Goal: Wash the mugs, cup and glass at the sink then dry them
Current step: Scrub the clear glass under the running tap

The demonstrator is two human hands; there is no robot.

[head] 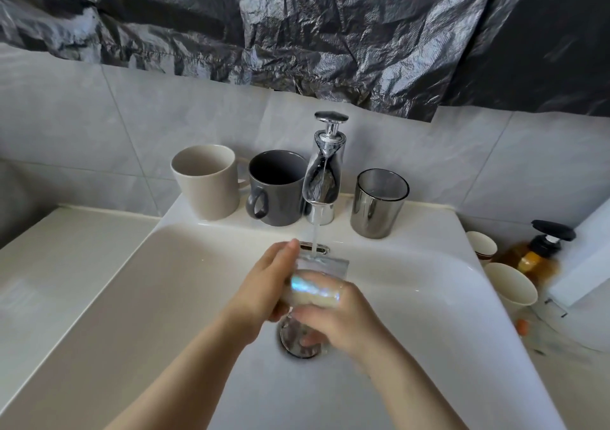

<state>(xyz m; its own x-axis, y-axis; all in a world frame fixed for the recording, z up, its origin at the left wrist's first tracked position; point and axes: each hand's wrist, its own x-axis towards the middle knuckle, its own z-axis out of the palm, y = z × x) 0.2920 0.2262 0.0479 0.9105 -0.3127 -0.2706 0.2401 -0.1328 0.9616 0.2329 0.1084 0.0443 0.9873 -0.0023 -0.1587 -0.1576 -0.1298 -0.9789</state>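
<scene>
Two hands hold a clear glass (315,282) under the running tap (321,179), in the middle of the frame.
The left hand (267,284) wraps its fingers (290,248) round the glass's side. The right hand (336,320) curls round its lower end, over the white sink (165,281). On the sink's back edge stand a beige mug (208,182), a grey mug (277,188) and a shiny dark cup (378,203).

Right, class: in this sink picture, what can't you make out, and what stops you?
Head view, glass: shape blurred by motion, covered by the left hand and right hand.
Head view, drain: partly hidden by both hands.
Head view, handle of the beige mug: partly behind the grey mug.
Head view, small orange thing at right: too blurred to identify.
</scene>
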